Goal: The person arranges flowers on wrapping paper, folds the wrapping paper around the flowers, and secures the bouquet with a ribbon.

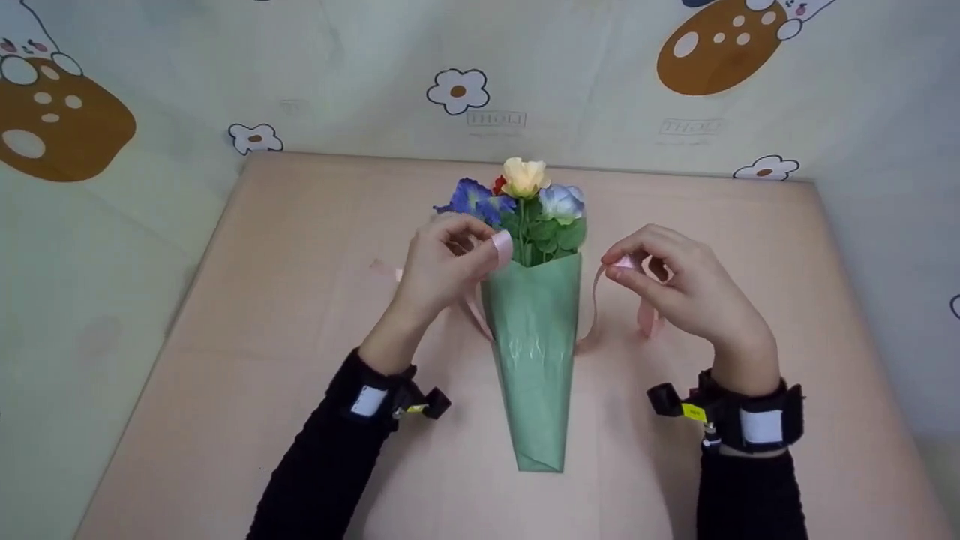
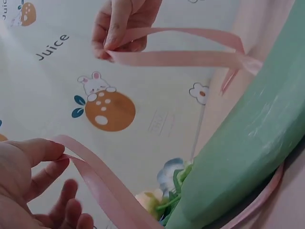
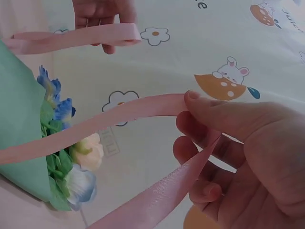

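A bouquet of artificial flowers point(image 1: 525, 180) in green wrapping paper point(image 1: 536, 360) lies on the table, blooms toward the far edge. Pink satin ribbon point(image 3: 114, 114) passes beneath the wrap and comes up on both sides. My left hand point(image 1: 446, 262) pinches one side of the ribbon between thumb and finger, just left of the flowers. To the right of the wrap, my right hand point(image 1: 675, 285) pinches the other side, with a loose tail hanging below it. Both hands are raised over the table, and the ribbon is not tied at the front.
The pink-beige table point(image 1: 300, 420) extends around the bouquet. Behind and beside it hangs a pale sheet point(image 1: 360, 82) printed with flowers and oranges. Each wrist wears a black strap with a small camera point(image 1: 437, 403).
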A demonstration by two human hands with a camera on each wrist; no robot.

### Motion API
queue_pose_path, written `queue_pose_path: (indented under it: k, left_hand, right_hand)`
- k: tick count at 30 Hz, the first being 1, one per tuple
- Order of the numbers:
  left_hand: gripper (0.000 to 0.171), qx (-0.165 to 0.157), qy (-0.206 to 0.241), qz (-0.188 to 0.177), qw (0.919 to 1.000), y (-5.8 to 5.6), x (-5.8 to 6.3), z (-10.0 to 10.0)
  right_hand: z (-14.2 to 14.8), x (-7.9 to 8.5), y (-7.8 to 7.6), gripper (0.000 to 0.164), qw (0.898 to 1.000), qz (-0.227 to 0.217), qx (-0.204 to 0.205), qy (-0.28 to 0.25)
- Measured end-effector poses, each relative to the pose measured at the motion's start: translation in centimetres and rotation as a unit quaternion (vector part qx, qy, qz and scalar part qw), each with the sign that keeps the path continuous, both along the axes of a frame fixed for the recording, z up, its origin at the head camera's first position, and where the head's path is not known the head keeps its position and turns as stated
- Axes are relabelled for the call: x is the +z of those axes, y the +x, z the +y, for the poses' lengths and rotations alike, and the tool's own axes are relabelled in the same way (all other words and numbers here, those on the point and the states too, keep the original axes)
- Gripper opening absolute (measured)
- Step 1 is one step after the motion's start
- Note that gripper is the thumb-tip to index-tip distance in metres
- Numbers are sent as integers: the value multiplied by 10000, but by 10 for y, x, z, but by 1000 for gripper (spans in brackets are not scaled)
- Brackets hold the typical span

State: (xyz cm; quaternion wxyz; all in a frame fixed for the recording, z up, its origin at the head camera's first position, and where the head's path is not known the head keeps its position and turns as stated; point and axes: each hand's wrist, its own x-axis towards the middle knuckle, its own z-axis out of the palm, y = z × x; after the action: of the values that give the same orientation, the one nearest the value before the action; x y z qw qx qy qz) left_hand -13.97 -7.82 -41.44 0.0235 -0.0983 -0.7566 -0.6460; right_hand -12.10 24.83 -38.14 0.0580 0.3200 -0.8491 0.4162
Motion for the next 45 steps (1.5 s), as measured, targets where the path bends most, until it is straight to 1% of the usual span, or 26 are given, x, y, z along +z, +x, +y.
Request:
queue_pose_path:
  k: [2,4,6,8,9,11,13,15,17,18,20,22,23,24,25,27,28,30,32,34,36,38,40,42,45]
  left_hand:
    - [8,-203,80,-287,9993,3,-2,5]
    - [8,-358,282,-660,9968,4,-3,10]
    - [7,-439,521,-1071,9919,5,-5,14]
    - [6,-495,800,-1485,9844,3,-8,17]
    - [6,-535,949,-1681,9797,3,-9,18]
    - [8,-664,1344,-2039,9674,1,-12,20]
    - [14,-868,1726,-2427,9507,-1,-15,21]
    - [23,-1047,1908,-2722,9373,-4,-19,21]
    - [28,-1131,2021,-2968,9264,-5,-20,20]
    - [30,-1132,2047,-3059,9229,-6,-20,19]
    - [31,-1090,2151,-3109,9194,-6,-19,16]
    - [28,-1031,2335,-3091,9161,-5,-15,14]
    - [27,-1019,2404,-3051,9158,-5,-14,13]
    - [27,-1040,2440,-2968,9173,-4,-11,12]
    - [27,-1091,2414,-2862,9208,-4,-10,12]
    - [25,-1190,2304,-2638,9291,-3,-7,12]
    - [23,-1217,2207,-2515,9345,-3,-6,12]
    - [19,-1212,1947,-2217,9478,-1,-4,13]
    - [15,-1101,1603,-1849,9633,2,-2,14]
    - [16,-951,1162,-1409,9786,5,0,17]
    - [18,-834,631,-942,9900,8,0,20]
    - [20,-803,176,-568,9950,11,1,25]
    - [22,-831,-154,-356,9958,15,2,29]
    - [23,-874,-401,-195,9952,19,4,33]
    - [24,-879,-573,33,9945,26,9,36]
  right_hand:
    - [-5,-1,0,14,10000,-6,96,-15]
    - [-9,-3,0,13,9999,-48,104,-21]
    - [-11,-4,-1,13,9999,-98,88,-26]
    - [-13,-5,-1,13,9999,-150,59,-36]
    - [-13,-5,-1,13,9998,-165,51,-36]
    - [-13,-6,-2,12,9998,-193,36,-33]
    - [-12,-7,-2,11,9997,-227,4,-27]
    - [-11,-8,-3,10,9996,-275,-38,-13]
    - [-10,-9,-4,10,9994,-324,-90,-3]
    - [-10,-9,-4,10,9993,-344,-116,2]
    - [-9,-9,-5,10,9992,-367,-156,10]
    - [-8,-9,-5,10,9992,-364,-187,24]
    - [-8,-9,-6,10,9992,-359,-192,30]
    - [-7,-9,-6,10,9992,-346,-191,34]
    - [-7,-9,-6,10,9992,-350,-193,36]
    - [-6,-8,-5,10,9992,-358,-195,33]
    - [-6,-8,-5,10,9991,-372,-202,26]
    - [-6,-7,-4,10,9990,-381,-230,6]
    - [-7,-6,-3,12,9990,-342,-270,-18]
    - [-8,-4,-2,14,9993,-202,-299,-28]
    - [-9,-3,-1,16,9995,37,-306,-43]
    - [-10,-1,-1,18,9989,336,-308,-68]
    - [-11,0,0,18,9976,610,-298,-134]
    - [-12,1,1,17,9961,793,-297,-265]
    - [-13,3,2,20,9939,883,-261,-605]
